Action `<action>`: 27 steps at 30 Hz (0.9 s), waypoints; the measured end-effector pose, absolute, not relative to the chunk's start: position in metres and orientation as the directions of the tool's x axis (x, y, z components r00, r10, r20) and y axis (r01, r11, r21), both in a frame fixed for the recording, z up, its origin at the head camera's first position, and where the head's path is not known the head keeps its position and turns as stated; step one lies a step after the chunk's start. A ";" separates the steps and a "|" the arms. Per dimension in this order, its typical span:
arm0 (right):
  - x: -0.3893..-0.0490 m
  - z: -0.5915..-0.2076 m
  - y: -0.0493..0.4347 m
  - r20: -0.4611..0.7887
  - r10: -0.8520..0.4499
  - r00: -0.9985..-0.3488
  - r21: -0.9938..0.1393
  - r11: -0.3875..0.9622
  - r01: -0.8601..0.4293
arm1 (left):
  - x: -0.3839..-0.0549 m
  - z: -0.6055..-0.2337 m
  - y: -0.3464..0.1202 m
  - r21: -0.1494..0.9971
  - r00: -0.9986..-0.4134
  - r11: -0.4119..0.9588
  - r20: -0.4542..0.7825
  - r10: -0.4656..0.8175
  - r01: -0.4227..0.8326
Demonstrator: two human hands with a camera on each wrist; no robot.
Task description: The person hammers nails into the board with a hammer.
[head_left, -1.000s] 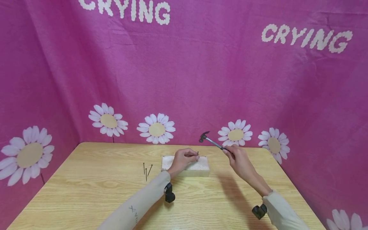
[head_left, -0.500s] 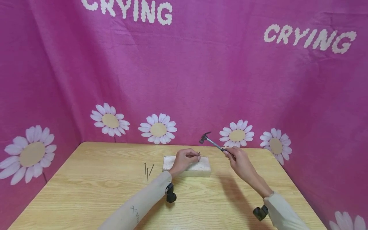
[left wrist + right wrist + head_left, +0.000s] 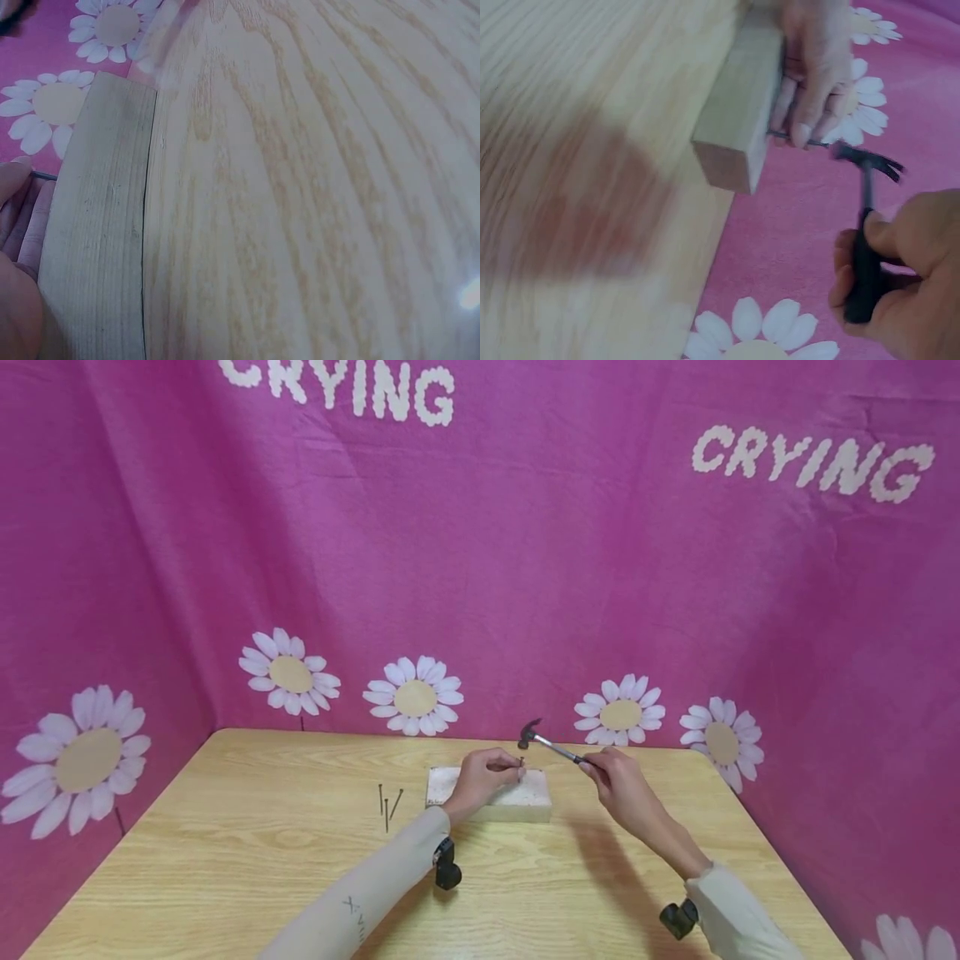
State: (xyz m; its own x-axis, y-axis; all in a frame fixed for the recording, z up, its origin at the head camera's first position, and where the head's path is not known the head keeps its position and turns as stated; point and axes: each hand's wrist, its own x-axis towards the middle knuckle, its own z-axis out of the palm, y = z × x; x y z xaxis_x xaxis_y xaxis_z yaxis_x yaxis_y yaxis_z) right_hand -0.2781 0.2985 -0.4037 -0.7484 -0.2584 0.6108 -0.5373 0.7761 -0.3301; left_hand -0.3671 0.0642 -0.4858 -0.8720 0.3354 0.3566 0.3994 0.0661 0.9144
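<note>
My left hand [image 3: 480, 781] pinches a nail [image 3: 522, 761] between thumb and fingers, point down on the top of a pale wooden block [image 3: 517, 812]. In the left wrist view, only the edge of that hand [image 3: 21, 240] and a bit of the nail [image 3: 43, 176] show beside the block [image 3: 97, 225]. My right hand [image 3: 621, 785] grips a claw hammer [image 3: 553, 747] by its dark handle. The right wrist view has the hammer's head [image 3: 864, 159] at the nail's head, close or touching; I cannot tell which.
Several loose nails [image 3: 386, 810] lie on the wooden table [image 3: 247, 852] to the left of the block. A pink cloth [image 3: 480, 568] with daisies hangs behind and at both sides of the table.
The hammer's head has come down toward the nail since half a second ago. My left hand keeps its pinch on the nail, and the block stays put.
</note>
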 end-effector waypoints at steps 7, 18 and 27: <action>-0.276 -0.399 0.301 0.636 -0.174 -0.752 -0.380 0.777 -0.502 | -0.366 -0.486 0.065 0.913 -0.862 0.046 0.365 0.351 0.405; -0.275 -0.405 0.303 0.650 -0.202 -0.732 -0.344 0.781 -0.521 | -0.362 -0.482 0.067 0.903 -0.855 0.051 0.384 0.348 0.426; -0.275 -0.405 0.303 0.614 -0.254 -0.748 -0.313 0.791 -0.526 | -0.366 -0.486 0.069 0.891 -0.851 0.083 0.394 0.347 0.447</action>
State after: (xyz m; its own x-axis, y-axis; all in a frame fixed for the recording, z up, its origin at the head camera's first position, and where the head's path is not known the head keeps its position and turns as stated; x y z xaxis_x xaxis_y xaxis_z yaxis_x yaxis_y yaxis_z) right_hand -0.2749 0.3033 -0.4046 -0.7475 -0.2542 0.6136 -0.5258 0.7910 -0.3128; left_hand -0.3664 0.0691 -0.4864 -0.8507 0.3473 0.3945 0.4468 0.0826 0.8908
